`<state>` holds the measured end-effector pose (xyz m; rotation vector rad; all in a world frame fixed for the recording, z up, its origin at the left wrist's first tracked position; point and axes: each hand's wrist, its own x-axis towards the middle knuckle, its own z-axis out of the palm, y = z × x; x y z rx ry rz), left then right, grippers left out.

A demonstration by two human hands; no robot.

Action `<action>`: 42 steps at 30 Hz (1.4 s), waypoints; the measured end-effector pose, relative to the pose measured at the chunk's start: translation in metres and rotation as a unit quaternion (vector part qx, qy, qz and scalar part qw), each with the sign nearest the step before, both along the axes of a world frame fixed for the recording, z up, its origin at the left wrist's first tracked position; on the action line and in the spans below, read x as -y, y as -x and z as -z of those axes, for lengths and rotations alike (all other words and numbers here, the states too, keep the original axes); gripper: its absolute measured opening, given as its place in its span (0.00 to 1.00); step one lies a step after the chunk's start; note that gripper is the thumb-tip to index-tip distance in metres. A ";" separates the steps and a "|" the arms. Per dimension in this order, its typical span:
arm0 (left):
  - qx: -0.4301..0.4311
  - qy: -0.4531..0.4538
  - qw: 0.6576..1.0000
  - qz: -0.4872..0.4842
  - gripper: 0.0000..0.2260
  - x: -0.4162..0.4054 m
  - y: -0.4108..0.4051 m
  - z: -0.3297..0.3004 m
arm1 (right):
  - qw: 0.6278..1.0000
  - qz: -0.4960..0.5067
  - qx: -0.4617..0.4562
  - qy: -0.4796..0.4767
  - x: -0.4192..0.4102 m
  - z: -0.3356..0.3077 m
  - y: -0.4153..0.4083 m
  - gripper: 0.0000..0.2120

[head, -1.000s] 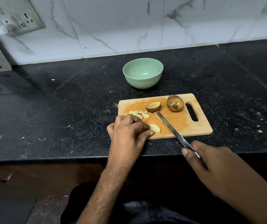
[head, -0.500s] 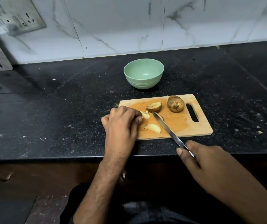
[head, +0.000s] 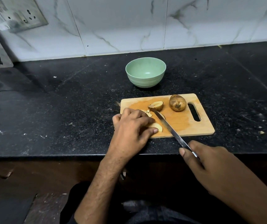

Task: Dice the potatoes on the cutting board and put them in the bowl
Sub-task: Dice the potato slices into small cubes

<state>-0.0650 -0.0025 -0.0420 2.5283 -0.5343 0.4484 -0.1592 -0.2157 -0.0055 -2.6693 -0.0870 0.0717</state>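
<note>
Black speckled granite runs under everything, with white marble tiles behind. On it sits my wooden cutting board, and the piece that matters is the pale potato wedge at its near-left corner. Its long axis seems to run left to right across the board, with its left end hidden under my left hand. That hand is the nearer one: fingers curled down over the wedge, thumb tip at its near edge, pinning it. The knife lies diagonally just right of the wedge, tip pointing far-left, so the blade crosses the wedge's axis; I judge the next cut comes down there, close to my fingertips. My right hand is wrapped round the handle off the near edge of the counter, forefinger extended along it.

Small diced bits peek out beyond my knuckles. Farther back rest a potato half and a whole potato beside the board's handle slot. The green bowl stands beyond the board, holding no potato that I can see.
</note>
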 end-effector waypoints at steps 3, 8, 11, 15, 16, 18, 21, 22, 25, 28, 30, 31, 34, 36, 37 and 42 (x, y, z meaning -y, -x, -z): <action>-0.009 -0.010 1.000 0.007 0.10 0.002 -0.002 -0.001 | 1.000 0.006 -0.005 0.007 0.001 0.003 0.000 0.20; -0.044 0.035 0.998 0.010 0.17 0.003 -0.007 -0.006 | 0.999 0.019 -0.030 0.033 0.005 0.002 0.002 0.21; -0.026 0.049 0.998 -0.009 0.18 0.007 -0.003 -0.004 | 0.998 0.008 -0.038 0.046 0.003 0.000 0.005 0.19; 0.023 0.054 0.996 -0.063 0.12 0.011 0.010 0.004 | 0.999 0.002 -0.034 0.039 -0.002 0.001 0.010 0.18; 0.021 0.046 0.996 -0.068 0.14 0.011 0.012 0.006 | 0.999 0.006 -0.034 0.040 -0.003 0.001 0.009 0.18; 0.003 0.026 0.998 -0.062 0.19 0.011 0.014 0.007 | 0.998 0.017 -0.034 0.043 -0.002 -0.001 0.008 0.19; -0.017 0.000 0.999 -0.051 0.22 0.011 0.013 0.007 | 0.998 0.015 -0.022 0.048 -0.002 -0.005 0.005 0.19; -0.017 -0.006 0.999 -0.051 0.21 0.011 0.013 0.007 | 0.998 0.012 -0.022 0.050 -0.002 -0.006 0.004 0.19; -0.019 -0.005 0.998 -0.057 0.19 0.014 0.012 0.008 | 0.998 0.003 -0.022 0.056 -0.004 -0.008 0.001 0.19; -0.019 -0.001 0.998 -0.061 0.17 0.015 0.011 0.009 | 0.998 -0.001 -0.030 0.063 -0.007 -0.008 0.000 0.19; -0.020 0.002 0.998 -0.062 0.16 0.015 0.011 0.009 | 0.997 -0.006 -0.037 0.069 -0.009 -0.007 0.001 0.19; -0.020 0.002 0.998 -0.062 0.16 0.015 0.011 0.009 | 0.997 -0.008 -0.038 0.073 -0.009 -0.007 0.000 0.19; -0.018 0.003 0.998 -0.063 0.15 0.016 0.011 0.009 | 0.995 -0.012 -0.045 0.083 -0.010 -0.007 0.000 0.19; -0.018 0.003 0.998 -0.064 0.15 0.016 0.011 0.009 | 0.995 -0.014 -0.048 0.087 -0.009 -0.010 0.001 0.18; -0.017 0.003 0.998 -0.066 0.15 0.016 0.011 0.009 | 0.995 -0.015 -0.047 0.089 -0.010 -0.011 0.001 0.18; -0.010 0.005 0.997 -0.070 0.15 0.017 0.011 0.010 | 0.993 -0.022 -0.057 0.101 -0.013 -0.015 0.002 0.17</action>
